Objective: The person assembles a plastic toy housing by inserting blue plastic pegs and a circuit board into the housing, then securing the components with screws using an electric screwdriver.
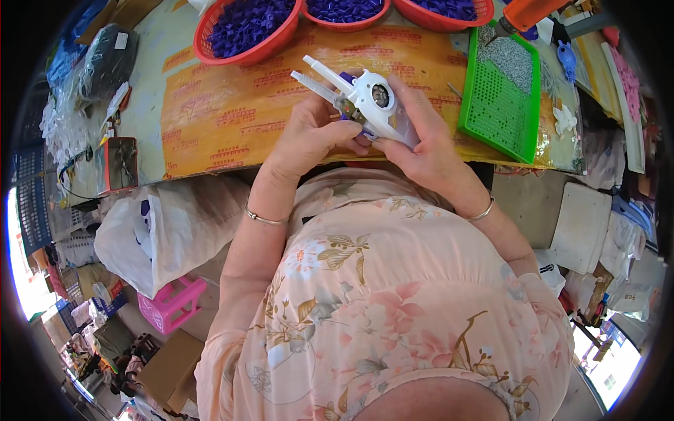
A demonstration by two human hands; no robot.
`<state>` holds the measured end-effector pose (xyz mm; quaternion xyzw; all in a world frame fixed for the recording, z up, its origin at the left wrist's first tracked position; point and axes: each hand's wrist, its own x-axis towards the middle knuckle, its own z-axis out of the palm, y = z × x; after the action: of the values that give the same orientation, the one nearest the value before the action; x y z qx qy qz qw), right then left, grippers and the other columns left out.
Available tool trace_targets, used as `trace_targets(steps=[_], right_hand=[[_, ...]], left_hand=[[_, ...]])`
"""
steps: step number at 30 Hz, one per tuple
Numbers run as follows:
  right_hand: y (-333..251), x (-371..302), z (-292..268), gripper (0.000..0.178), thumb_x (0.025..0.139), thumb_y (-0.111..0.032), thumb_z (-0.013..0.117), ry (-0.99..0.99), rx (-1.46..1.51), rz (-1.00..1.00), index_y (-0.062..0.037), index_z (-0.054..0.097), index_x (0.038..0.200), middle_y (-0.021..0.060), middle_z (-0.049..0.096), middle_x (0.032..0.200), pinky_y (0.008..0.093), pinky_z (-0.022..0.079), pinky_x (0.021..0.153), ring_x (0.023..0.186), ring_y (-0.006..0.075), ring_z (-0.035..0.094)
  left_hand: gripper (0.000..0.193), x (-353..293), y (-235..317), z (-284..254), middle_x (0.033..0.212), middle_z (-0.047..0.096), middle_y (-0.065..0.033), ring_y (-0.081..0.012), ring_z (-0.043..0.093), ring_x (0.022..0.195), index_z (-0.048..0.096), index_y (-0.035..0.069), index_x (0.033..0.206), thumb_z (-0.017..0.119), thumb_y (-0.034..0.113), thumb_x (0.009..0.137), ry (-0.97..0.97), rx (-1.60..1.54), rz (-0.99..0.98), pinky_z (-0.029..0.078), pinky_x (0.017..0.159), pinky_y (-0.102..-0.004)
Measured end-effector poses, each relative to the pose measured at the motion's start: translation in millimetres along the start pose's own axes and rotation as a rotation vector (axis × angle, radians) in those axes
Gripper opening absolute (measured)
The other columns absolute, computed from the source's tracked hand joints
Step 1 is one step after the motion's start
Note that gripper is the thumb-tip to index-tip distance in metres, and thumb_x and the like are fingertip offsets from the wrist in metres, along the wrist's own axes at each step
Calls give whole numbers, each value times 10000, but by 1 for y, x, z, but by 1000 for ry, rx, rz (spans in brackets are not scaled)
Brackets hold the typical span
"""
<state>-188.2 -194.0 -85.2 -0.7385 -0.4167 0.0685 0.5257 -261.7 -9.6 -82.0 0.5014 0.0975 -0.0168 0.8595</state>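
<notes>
Over the near edge of the table, a white plastic toy-like housing (pixel 370 98) is held between both hands. Its rounded end carries a dark round insert, and two long pale prongs (pixel 319 78) stick out toward the upper left. Purple parts show between the prongs and the housing. My left hand (pixel 316 135) is closed around the prong side, thumb pressed against the lower edge. On the other side, my right hand (pixel 426 144) grips the white body with fingers behind and thumb in front. The fingers hide part of the thing, so its exact kind is unclear.
Red baskets (pixel 203 43) of purple parts line the back. A green perforated tray (pixel 502 116) with small silvery pieces lies right, below an orange-handled tool (pixel 526 14). A small orange-and-black box (pixel 121 163) stands left. White bags (pixel 168 224) and a pink stool (pixel 170 303) are below.
</notes>
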Motion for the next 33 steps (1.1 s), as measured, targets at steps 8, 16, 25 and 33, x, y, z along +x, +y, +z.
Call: trace_targets(steps=[8, 16, 25, 33], right_hand=[[-9, 3, -8, 691, 744, -110, 683, -53, -59, -58, 23, 371, 1347, 231, 487, 1221, 401, 425, 935, 1109, 388, 505], [-12, 2, -6, 634, 745, -95, 666, 30, -77, -78, 7, 404, 1313, 214, 469, 1248, 411, 421, 941, 1128, 382, 484], [-14, 2, -7, 651, 707, -59, 680, 3, -187, -93, -22, 429, 1307, 181, 496, 1253, 415, 405, 955, 1139, 360, 483], [-19, 1, -6, 639, 684, -10, 682, 14, -215, -81, -10, 455, 1281, 191, 523, 1229, 415, 424, 944, 1114, 366, 512]], left_hand=[[451, 0, -6, -10, 1000, 651, -136, -199, 669, 777, 506, -39, 1192, 661, -36, 768, -50, 24, -46, 595, 642, -308], [508, 1, -6, -9, 1019, 648, -117, -204, 671, 804, 493, -3, 1227, 697, -17, 761, -106, -64, 18, 600, 644, -314], [623, 3, -8, -9, 1059, 632, -114, -206, 670, 843, 431, 19, 1314, 703, -45, 758, -130, -67, 20, 603, 676, -324], [655, 4, -11, -13, 1083, 623, -116, -227, 669, 868, 409, 31, 1340, 691, -60, 756, -141, -58, 11, 602, 692, -336]])
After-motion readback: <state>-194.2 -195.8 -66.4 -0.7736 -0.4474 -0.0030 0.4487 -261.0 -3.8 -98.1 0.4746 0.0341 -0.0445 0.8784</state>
